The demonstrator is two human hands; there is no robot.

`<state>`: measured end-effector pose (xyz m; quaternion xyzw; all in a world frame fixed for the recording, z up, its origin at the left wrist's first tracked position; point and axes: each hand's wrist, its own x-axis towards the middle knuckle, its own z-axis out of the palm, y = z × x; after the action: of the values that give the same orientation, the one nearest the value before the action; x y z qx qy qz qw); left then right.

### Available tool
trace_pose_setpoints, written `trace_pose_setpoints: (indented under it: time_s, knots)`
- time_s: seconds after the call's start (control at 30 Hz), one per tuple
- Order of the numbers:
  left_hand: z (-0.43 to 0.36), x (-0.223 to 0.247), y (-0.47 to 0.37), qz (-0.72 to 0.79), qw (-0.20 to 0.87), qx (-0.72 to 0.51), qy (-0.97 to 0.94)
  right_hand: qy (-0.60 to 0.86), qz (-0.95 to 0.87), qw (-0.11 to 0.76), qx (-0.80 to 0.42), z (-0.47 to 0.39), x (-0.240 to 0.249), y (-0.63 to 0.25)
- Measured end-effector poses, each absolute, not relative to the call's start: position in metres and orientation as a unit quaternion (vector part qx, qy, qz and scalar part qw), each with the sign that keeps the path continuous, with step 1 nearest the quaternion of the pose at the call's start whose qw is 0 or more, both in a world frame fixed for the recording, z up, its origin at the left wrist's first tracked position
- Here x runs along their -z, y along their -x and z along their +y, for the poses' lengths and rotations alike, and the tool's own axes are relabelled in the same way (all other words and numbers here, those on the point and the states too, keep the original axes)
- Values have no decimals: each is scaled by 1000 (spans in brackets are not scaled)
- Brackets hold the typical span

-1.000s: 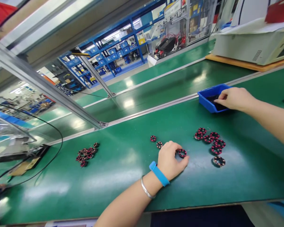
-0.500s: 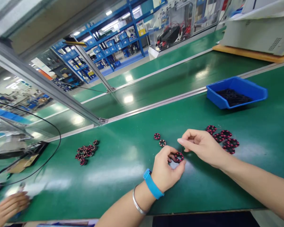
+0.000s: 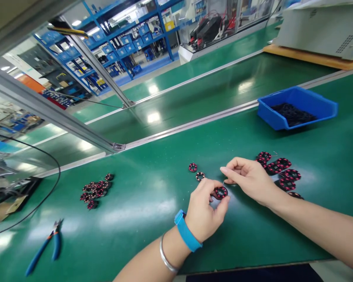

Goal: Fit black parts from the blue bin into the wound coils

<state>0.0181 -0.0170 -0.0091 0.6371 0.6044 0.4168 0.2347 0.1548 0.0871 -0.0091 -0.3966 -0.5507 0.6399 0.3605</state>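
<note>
My left hand (image 3: 207, 209), with a blue wristband and a silver bangle, is closed on a small motor stator (image 3: 221, 192), a black ring with pink-red segments. Close beside it, my right hand (image 3: 247, 178) is pinched by a thin wire (image 3: 224, 182) that rises from the stator; the fingertips partly hide the wire's end. Just beyond my left hand lie two loose stators, one pink-red (image 3: 193, 167) and one paler (image 3: 200, 176). More stators (image 3: 284, 163) are grouped behind my right hand and forearm.
A blue bin (image 3: 300, 107) of dark small parts stands at the back right. To the left lie a heap of stators (image 3: 94, 191) and blue-handled cutting pliers (image 3: 51, 241). A metal post (image 3: 50, 105) and a black cable (image 3: 57, 168) are at the left.
Another person's hand has left the lower left, where the pliers now lie uncovered. My view has shifted slightly; both my hands keep nearly the same pose at the stator.
</note>
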Motion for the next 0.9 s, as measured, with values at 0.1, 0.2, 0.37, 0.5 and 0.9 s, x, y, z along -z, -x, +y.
trace_pose_setpoints:
  time_s: [0.1, 0.2, 0.37, 0.5, 0.9]
  knots:
    - [-17, 9, -18, 600, 229, -415, -645, 391, -577, 361, -620, 87, 12, -156]
    - [-16, 10, -17, 599, 230, -413, -646, 390, -585, 364, -611, 87, 13, -156]
    - [-16, 10, -17, 595, 228, -414, -650, 392, -584, 369, -608, 88, 12, -157]
    - [-17, 10, -17, 594, 231, -413, -651, 389, -593, 364, -604, 88, 10, -158]
    - [-16, 9, -16, 589, 231, -413, -656, 388, -594, 363, -604, 89, 10, -158]
